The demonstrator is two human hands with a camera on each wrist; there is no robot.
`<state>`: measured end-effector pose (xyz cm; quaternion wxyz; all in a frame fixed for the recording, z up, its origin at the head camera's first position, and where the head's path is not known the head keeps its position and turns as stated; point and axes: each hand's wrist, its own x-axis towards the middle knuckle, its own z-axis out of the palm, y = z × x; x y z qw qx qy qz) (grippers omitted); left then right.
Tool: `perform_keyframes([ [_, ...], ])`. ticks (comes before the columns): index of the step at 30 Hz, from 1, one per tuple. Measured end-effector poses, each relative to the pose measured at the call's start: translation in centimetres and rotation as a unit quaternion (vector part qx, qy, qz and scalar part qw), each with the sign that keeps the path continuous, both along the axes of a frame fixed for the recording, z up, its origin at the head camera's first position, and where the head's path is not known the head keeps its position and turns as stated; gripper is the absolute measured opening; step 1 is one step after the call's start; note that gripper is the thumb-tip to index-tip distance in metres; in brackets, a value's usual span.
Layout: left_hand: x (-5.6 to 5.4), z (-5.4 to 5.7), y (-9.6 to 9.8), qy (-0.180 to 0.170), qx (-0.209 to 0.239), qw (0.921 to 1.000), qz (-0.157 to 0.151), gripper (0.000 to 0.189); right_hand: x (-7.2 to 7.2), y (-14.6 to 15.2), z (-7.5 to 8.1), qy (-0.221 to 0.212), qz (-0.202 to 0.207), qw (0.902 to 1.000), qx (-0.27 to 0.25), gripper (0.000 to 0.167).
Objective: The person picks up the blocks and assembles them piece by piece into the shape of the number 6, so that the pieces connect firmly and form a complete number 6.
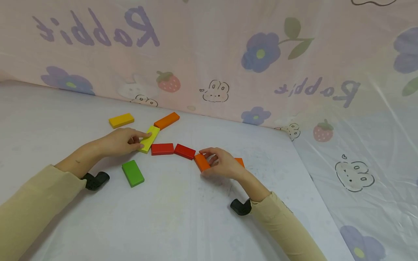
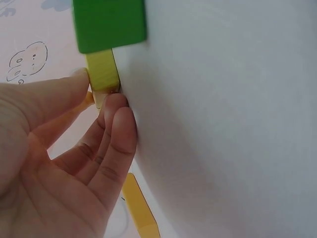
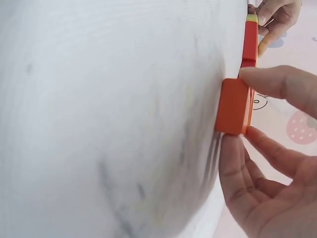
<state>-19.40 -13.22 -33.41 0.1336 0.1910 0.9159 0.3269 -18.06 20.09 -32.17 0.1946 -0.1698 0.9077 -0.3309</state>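
My left hand (image 1: 117, 141) grips a lime-yellow block (image 1: 150, 138) lying aslant on the table, thumb on one side and fingers on the other. To the right, an orange block (image 1: 201, 163) is pinched between the thumb and fingers of my right hand (image 1: 223, 164); the right wrist view shows this orange block (image 3: 232, 106) flat on the white surface. Between the hands lie two red blocks (image 1: 162, 149), end near end, forming a bent line from the lime-yellow block to the orange one. Another orange block (image 1: 167, 121) slants away from the lime-yellow block's far end.
A golden-yellow block (image 1: 121, 120) lies behind my left hand, and a green block (image 1: 132, 173) in front of it. One more orange block (image 1: 240, 161) is partly hidden behind my right hand. A printed curtain (image 1: 196, 54) borders the white table (image 1: 163, 224) at the back and right.
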Motion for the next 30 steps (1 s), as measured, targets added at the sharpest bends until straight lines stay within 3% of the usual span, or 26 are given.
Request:
perform_keyframes([
  [30, 0.01, 0.05, 0.01, -0.005, -0.004, 1.0000, 0.007, 0.048, 0.64, 0.11, -0.12, -0.026, -0.025, 0.9988, -0.034, 0.050],
])
